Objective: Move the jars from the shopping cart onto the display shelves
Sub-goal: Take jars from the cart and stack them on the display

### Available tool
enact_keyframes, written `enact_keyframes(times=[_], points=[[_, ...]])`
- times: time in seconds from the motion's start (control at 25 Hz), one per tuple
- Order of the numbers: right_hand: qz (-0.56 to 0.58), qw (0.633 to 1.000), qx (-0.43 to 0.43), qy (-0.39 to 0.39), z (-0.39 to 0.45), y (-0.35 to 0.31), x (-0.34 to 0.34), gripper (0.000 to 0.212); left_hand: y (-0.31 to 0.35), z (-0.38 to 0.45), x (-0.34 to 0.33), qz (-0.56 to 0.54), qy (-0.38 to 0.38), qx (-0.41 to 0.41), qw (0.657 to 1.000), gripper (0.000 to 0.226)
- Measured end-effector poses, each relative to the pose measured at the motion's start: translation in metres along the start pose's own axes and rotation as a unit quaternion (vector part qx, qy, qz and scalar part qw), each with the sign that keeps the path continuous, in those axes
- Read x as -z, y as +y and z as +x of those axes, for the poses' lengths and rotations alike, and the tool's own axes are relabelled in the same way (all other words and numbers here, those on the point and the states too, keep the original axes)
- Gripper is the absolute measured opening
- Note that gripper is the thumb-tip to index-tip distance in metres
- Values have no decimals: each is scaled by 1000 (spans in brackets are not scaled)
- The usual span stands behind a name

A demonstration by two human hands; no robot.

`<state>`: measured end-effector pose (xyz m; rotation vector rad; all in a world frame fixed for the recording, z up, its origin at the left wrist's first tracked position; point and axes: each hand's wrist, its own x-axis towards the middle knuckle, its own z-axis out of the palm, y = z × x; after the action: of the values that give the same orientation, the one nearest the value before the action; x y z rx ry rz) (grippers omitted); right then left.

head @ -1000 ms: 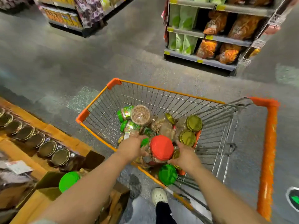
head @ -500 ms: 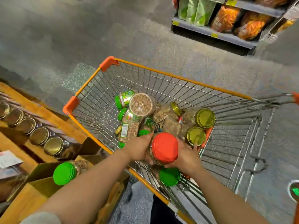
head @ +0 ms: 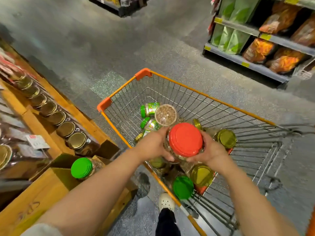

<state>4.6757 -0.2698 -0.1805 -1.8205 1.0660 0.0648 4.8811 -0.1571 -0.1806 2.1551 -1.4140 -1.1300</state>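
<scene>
A clear jar with a red lid [head: 185, 139] is held upright above the orange-rimmed wire shopping cart [head: 211, 98]. My left hand [head: 151, 144] grips its left side and my right hand [head: 210, 149] grips its right side. Below it in the cart lie several more jars: green-lidded ones [head: 183, 187], gold-lidded ones [head: 226, 138], and one on its side showing nuts through its base [head: 165, 114]. The wooden display shelves [head: 51, 183] stand on the left with a row of gold-lidded jars [head: 65, 129] and one green-lidded jar [head: 81, 167].
A metal shelf unit [head: 245, 63] with green and orange snack bags stands at the far right. Grey aisle floor [head: 105, 48] lies ahead of the cart. My white shoe [head: 166, 200] is between cart and wooden shelf. A price tag [head: 37, 141] hangs on the shelf.
Both hands have closed round the red-lidded jar and raised it out of the pile in the cart. The view has tilted and the cart appears farther right.
</scene>
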Motion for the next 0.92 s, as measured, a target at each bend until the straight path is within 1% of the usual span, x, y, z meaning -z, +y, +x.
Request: enact_keyframes(times=[0.08,0.16,0.24,0.32,0.4,0.48,0.6,0.68,0.8,0.92], points=[[7,999,52,9,-10,-30,14,126,8,-28,21,-22,63,0,998,133],[15,995,102,18,-30,-66,20,121,13,-66,42,-54,124,-7,991,131],[18,988,149,24,-53,-104,21,116,16,-104,60,-94,169,-15,981,128],[9,979,204,10,-84,-145,10,115,13,-158,75,-128,215,-17,968,130],[5,965,263,-8,-118,-182,-12,112,6,-221,85,-164,257,-25,952,124],[17,950,308,-52,-158,-215,-45,109,-4,-293,87,-195,302,-18,933,116],[37,921,368,-123,-220,-257,-103,104,-26,-405,78,-214,365,0,906,112],[41,900,402,-163,-269,-281,-155,94,-41,-492,63,-230,412,13,881,109],[27,869,438,-228,-338,-314,-239,82,-69,-617,29,-254,488,44,834,94],[10,840,460,-289,-401,-341,-320,78,-101,-720,-8,-253,568,108,775,121]])
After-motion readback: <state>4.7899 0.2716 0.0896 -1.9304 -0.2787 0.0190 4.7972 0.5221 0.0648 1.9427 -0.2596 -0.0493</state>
